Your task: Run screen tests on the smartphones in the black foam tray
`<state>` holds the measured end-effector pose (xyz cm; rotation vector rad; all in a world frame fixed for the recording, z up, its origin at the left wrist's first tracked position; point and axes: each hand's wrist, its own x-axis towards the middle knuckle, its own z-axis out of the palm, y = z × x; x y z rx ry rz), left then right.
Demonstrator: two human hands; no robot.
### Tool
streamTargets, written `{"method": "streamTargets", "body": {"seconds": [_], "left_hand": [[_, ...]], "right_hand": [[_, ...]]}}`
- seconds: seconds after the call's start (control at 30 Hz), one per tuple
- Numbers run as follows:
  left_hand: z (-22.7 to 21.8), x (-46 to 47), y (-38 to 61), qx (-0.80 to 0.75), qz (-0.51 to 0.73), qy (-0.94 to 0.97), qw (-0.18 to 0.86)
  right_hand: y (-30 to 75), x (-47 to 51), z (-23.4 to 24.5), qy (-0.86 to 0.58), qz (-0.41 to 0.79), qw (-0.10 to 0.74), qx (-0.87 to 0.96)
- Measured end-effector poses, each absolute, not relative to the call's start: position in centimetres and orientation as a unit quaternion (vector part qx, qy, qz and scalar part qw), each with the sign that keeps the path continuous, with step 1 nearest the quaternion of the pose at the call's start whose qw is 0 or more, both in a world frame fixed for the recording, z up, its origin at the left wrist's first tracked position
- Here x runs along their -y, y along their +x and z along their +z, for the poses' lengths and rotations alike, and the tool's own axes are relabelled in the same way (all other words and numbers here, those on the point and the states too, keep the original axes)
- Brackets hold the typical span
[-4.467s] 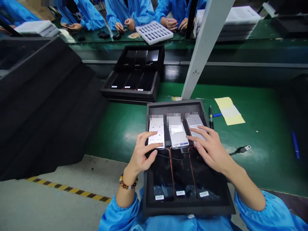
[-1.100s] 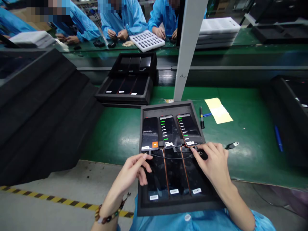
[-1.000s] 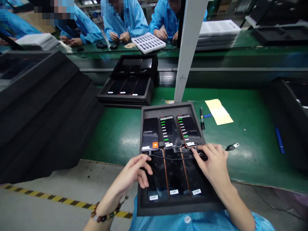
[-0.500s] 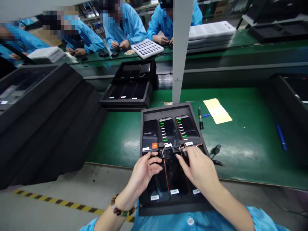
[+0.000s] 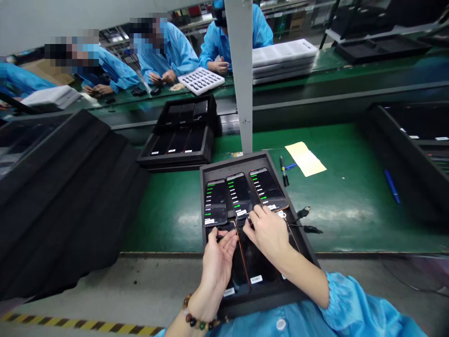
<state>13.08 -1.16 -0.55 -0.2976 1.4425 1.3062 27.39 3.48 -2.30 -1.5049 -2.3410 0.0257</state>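
A black foam tray [image 5: 232,167] holds two rows of phones. In the upper row, the left phone [image 5: 215,202], the middle phone [image 5: 240,195] and the right phone [image 5: 268,188] are lit, showing lists with green and white lines. My left hand [image 5: 221,252] is below the left phone, its fingers pinched on a thin black cable end. My right hand [image 5: 269,231] is closed at the bottom edge of the middle phone, apparently on a cable plug mostly hidden by the fingers. Dark phones of the lower row [image 5: 257,260] lie under both hands.
Cable connectors [image 5: 311,229] lie over the tray's right edge. Beyond are a marker [image 5: 284,172], yellow paper [image 5: 306,159] and a blue pen [image 5: 392,186]. Trays of phones [image 5: 175,140] stand behind, near a white post [image 5: 242,93]. Co-workers [image 5: 171,51] sit across the line.
The left phone's screen has gone from text with an orange button to a green-and-white list. My left hand has drawn back below that phone; my right hand has shifted left to the middle phone.
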Motion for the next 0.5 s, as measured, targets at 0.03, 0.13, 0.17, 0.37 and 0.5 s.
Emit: {"method": "streamTargets", "body": {"seconds": [0.03,0.13,0.17,0.37,0.5], "left_hand": [[-0.9,1.6,13.2,-0.606,0.555,-0.115,0.558],[-1.6,3.1,13.5,-0.583,0.536,0.007,0.61],[-1.6,3.6,13.7,-0.572,0.521,0.069,0.63],[0.8,2.9,17.1,-0.455,0.457,0.327,0.691],[2.2,0.9,17.7,-0.374,0.471,0.342,0.722]], "right_hand": [[27.6,-3.3,-2.2,-0.532,0.009,0.19,0.825],[29.2,-2.5,-1.3,-0.518,0.033,0.23,0.823],[30.0,-2.0,-0.8,-0.5,0.057,0.253,0.826],[34.8,-0.2,1.1,-0.431,0.304,0.32,0.787],[38.1,-0.8,2.2,-0.501,0.283,0.343,0.742]]}}
